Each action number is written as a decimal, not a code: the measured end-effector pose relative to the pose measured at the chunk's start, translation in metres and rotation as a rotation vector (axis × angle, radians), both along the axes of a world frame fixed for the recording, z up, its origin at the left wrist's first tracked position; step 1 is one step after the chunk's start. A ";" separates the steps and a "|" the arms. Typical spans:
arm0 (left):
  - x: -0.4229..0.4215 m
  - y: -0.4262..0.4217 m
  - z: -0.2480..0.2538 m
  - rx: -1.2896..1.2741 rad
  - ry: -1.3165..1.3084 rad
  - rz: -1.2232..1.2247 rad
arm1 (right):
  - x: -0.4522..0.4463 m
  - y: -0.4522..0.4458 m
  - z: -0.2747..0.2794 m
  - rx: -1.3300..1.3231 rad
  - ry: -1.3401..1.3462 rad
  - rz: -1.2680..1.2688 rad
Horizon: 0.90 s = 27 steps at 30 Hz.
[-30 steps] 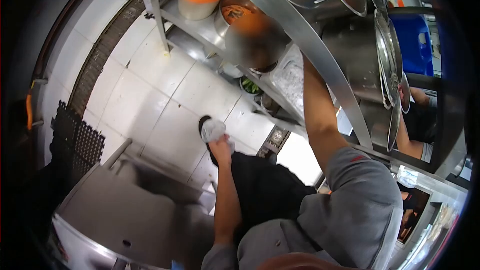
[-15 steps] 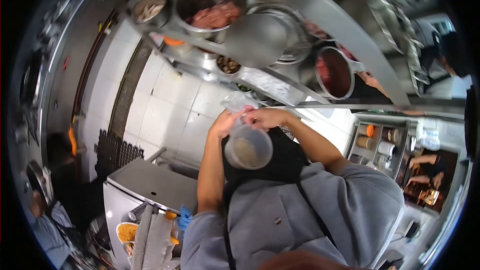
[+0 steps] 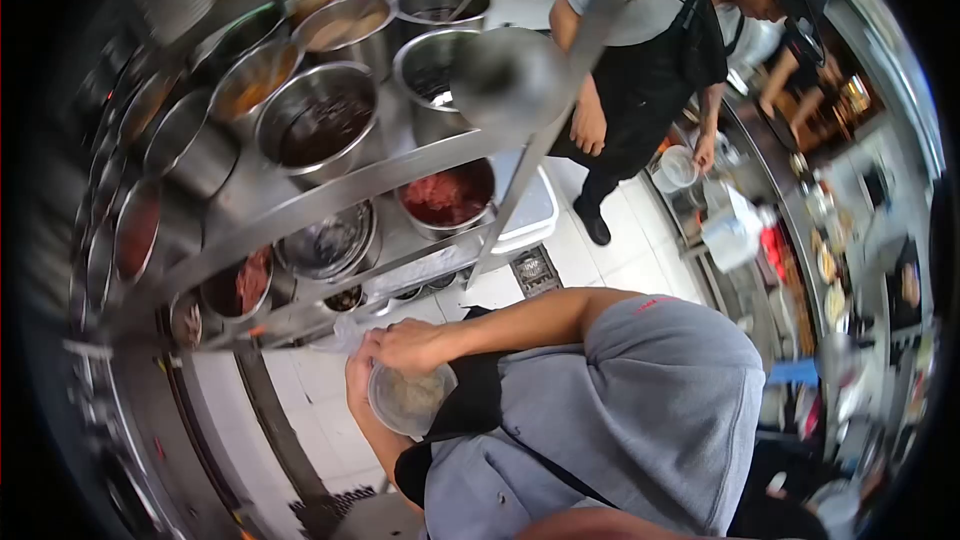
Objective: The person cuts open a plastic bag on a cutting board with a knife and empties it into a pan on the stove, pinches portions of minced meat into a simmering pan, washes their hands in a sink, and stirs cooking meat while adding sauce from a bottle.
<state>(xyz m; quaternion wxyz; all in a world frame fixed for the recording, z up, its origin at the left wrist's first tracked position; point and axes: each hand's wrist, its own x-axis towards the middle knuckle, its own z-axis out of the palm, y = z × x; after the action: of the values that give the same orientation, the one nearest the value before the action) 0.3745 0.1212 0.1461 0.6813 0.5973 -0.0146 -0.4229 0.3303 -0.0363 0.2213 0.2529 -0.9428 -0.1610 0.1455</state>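
A translucent plastic tub (image 3: 405,410) with a pale material inside is held in front of my apron. My left hand (image 3: 360,365) is closed at the tub's far left rim. Across the top of the rim lies my right hand (image 3: 415,345), fingers bent and meeting the left hand; their tips are hidden. A crumpled clear plastic bag (image 3: 342,334) sticks out beyond both hands, but which fingers grip it is not plain.
Steel shelving (image 3: 350,195) stands ahead, carrying several metal pots; one holds dark liquid (image 3: 325,130), another raw red meat (image 3: 445,195). A co-worker (image 3: 650,60) stands beyond it, holding a clear container (image 3: 677,168). A counter with food runs along the right.
My view has swung right, bringing the co-worker and upper pots into sight. The tub remains in my hands, and my right hand now lies farther over its rim.
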 end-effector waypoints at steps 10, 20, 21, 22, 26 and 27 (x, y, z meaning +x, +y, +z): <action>0.102 0.048 -0.010 -0.046 0.033 -0.188 | 0.049 -0.020 0.051 0.632 0.216 0.257; 0.106 0.071 -0.003 -0.306 -0.141 -0.268 | 0.048 -0.023 -0.021 0.442 -0.042 -0.361; 0.105 0.071 0.000 -0.192 -0.014 -0.338 | 0.051 -0.010 -0.019 0.344 -0.093 -0.344; 0.104 0.065 0.007 -0.235 0.049 -0.326 | 0.052 -0.008 -0.021 0.279 -0.143 -0.350; 0.110 0.061 -0.007 -0.208 0.067 -0.264 | 0.052 0.026 -0.001 0.083 -0.709 -0.284; 0.115 0.059 -0.010 -0.209 0.064 -0.259 | 0.049 0.041 0.004 0.177 -0.553 -0.146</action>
<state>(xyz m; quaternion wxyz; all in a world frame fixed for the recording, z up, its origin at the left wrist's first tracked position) 0.4898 0.1799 0.1365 0.6798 0.5024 -0.1136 -0.5221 0.3796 0.0044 0.2255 0.2905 -0.9301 -0.1677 -0.1499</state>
